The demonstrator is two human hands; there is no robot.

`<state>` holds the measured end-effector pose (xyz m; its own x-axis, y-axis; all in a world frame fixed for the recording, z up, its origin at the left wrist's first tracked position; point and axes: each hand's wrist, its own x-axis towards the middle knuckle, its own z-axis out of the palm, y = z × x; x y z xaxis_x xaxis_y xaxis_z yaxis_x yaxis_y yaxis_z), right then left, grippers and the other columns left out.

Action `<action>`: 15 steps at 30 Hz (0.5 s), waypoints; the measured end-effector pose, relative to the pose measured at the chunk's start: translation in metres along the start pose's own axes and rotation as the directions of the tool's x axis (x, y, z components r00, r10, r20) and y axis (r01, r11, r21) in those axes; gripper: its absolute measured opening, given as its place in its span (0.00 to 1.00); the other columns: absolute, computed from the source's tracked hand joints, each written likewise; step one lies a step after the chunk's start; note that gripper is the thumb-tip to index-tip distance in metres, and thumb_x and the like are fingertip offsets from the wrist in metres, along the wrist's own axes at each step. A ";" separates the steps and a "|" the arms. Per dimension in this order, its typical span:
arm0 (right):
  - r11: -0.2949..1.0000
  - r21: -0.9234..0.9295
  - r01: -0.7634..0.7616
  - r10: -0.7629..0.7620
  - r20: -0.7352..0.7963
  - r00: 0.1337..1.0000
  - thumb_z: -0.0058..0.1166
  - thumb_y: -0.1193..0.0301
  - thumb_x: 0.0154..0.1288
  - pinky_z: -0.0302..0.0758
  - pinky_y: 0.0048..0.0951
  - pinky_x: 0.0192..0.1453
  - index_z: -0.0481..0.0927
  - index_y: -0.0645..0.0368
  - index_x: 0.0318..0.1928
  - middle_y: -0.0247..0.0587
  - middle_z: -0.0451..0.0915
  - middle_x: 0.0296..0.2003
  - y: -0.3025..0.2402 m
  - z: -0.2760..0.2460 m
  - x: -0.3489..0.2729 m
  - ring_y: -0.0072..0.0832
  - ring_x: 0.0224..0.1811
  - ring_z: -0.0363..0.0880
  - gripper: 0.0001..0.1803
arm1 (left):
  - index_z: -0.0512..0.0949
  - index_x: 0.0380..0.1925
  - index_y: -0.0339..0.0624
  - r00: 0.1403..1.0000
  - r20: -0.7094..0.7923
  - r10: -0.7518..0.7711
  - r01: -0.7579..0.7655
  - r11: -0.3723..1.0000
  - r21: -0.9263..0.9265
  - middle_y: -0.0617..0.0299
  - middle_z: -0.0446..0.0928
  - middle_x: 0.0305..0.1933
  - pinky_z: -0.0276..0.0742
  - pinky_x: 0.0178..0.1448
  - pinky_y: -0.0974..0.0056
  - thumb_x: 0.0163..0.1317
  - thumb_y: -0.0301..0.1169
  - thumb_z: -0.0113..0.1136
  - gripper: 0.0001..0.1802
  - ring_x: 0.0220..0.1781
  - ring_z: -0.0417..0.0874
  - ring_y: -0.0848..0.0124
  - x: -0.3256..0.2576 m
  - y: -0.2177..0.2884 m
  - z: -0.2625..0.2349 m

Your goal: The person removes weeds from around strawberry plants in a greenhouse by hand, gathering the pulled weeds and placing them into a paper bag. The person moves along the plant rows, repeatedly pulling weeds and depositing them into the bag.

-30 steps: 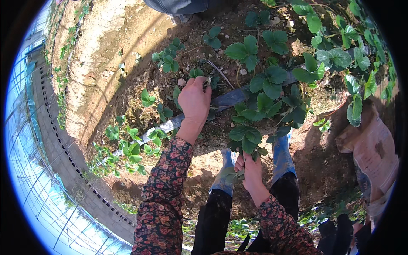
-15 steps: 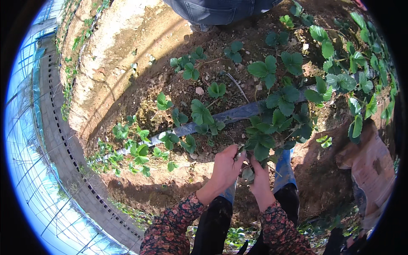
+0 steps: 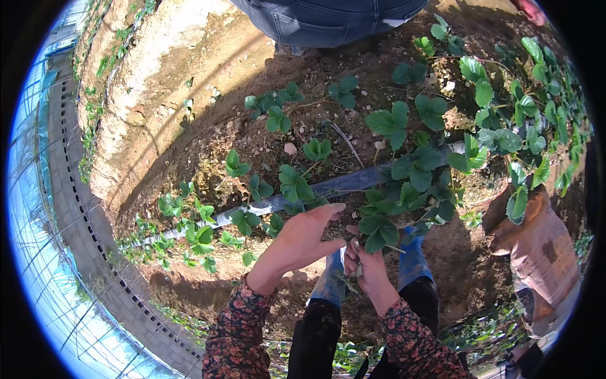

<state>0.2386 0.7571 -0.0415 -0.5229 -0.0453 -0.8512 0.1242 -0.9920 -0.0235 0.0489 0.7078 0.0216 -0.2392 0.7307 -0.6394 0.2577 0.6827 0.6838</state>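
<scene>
My left hand (image 3: 298,240) is open beside a leafy strawberry plant (image 3: 380,232), its fingers and thumb apart and nothing between them. Just right of it, my right hand (image 3: 374,273) is closed on a small bunch of dull, wilted leaves (image 3: 351,285) that hangs from the fingers over the soil between my boots. Green leaves of the plant overhang the tops of my right fingers. Both hands are at the near side of the planted bed.
A grey drip hose (image 3: 328,186) runs along the bed among strawberry plants (image 3: 295,183). My blue boots (image 3: 415,256) stand in the furrow. A person in jeans (image 3: 328,24) is at the far side. A crumpled brown sack (image 3: 536,237) lies at right; a paved strip (image 3: 85,218) borders the left.
My left hand has moved left, away from the right hand, and opened. My right hand has drawn slightly nearer and down with the wilted leaves. The view has shifted a little.
</scene>
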 end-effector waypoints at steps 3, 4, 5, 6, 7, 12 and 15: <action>0.998 -0.066 0.002 -0.002 0.001 1.000 0.48 0.71 0.64 0.63 0.22 0.24 0.69 0.57 0.47 0.30 0.66 0.22 -0.002 0.010 -0.003 0.18 0.17 0.63 0.11 | 0.78 0.41 0.36 0.773 -0.628 0.088 0.052 0.978 0.201 0.53 0.78 0.36 0.75 0.37 0.65 0.54 0.21 0.54 0.12 0.34 0.81 0.62 0.064 -0.009 -0.048; 0.997 -0.083 -0.004 0.004 0.004 1.000 0.48 0.72 0.64 0.62 0.22 0.23 0.69 0.58 0.47 0.30 0.66 0.22 -0.001 0.011 -0.003 0.18 0.17 0.63 0.11 | 0.78 0.41 0.35 0.652 -0.709 0.268 0.058 0.915 0.400 0.53 0.78 0.35 0.75 0.37 0.62 0.55 0.21 0.52 0.12 0.33 0.80 0.59 0.090 -0.026 -0.057; 0.994 -0.105 -0.010 0.012 0.013 1.000 0.47 0.72 0.64 0.60 0.23 0.23 0.69 0.58 0.47 0.30 0.66 0.23 -0.001 0.013 -0.002 0.18 0.18 0.63 0.11 | 0.79 0.37 0.38 0.649 -0.702 0.294 0.127 0.868 0.480 0.54 0.77 0.32 0.74 0.39 0.60 0.54 0.23 0.53 0.11 0.34 0.78 0.57 0.111 -0.041 -0.064; 0.993 -0.121 -0.012 0.014 0.016 1.000 0.47 0.73 0.64 0.60 0.23 0.23 0.69 0.58 0.47 0.31 0.66 0.23 -0.001 0.014 -0.002 0.19 0.18 0.63 0.11 | 0.79 0.36 0.39 0.662 -0.674 0.328 0.178 0.805 0.566 0.55 0.76 0.31 0.74 0.39 0.60 0.53 0.23 0.53 0.10 0.35 0.78 0.58 0.124 -0.054 -0.066; 0.991 -0.136 -0.011 0.013 0.013 1.000 0.46 0.73 0.64 0.60 0.23 0.23 0.69 0.58 0.47 0.31 0.66 0.23 -0.002 0.014 -0.001 0.19 0.18 0.63 0.11 | 0.79 0.35 0.40 0.680 -0.640 0.357 0.220 0.733 0.643 0.56 0.76 0.30 0.74 0.40 0.60 0.52 0.24 0.53 0.10 0.36 0.77 0.59 0.136 -0.068 -0.067; 0.998 -0.050 0.043 -0.041 0.044 0.998 0.45 0.77 0.63 0.60 0.23 0.24 0.70 0.60 0.48 0.30 0.66 0.26 -0.006 0.014 -0.001 0.19 0.21 0.62 0.13 | 0.79 0.31 0.43 0.739 -0.579 0.344 0.239 0.670 0.703 0.58 0.76 0.28 0.74 0.41 0.61 0.46 0.23 0.53 0.10 0.38 0.76 0.61 0.144 -0.073 -0.051; 1.000 0.004 0.015 -0.015 0.023 1.000 0.45 0.81 0.61 0.60 0.22 0.23 0.70 0.64 0.49 0.30 0.65 0.30 -0.006 0.019 0.000 0.18 0.25 0.62 0.15 | 0.78 0.32 0.43 0.769 -0.531 0.356 0.192 0.664 0.723 0.59 0.76 0.28 0.74 0.40 0.61 0.46 0.23 0.53 0.11 0.37 0.77 0.61 0.137 -0.073 -0.051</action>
<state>0.2222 0.7613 -0.0313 -0.5441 -0.0331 -0.8384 0.1130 -0.9930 -0.0341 -0.0502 0.7585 -0.0978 -0.5896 0.8054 -0.0614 0.8017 0.5927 0.0771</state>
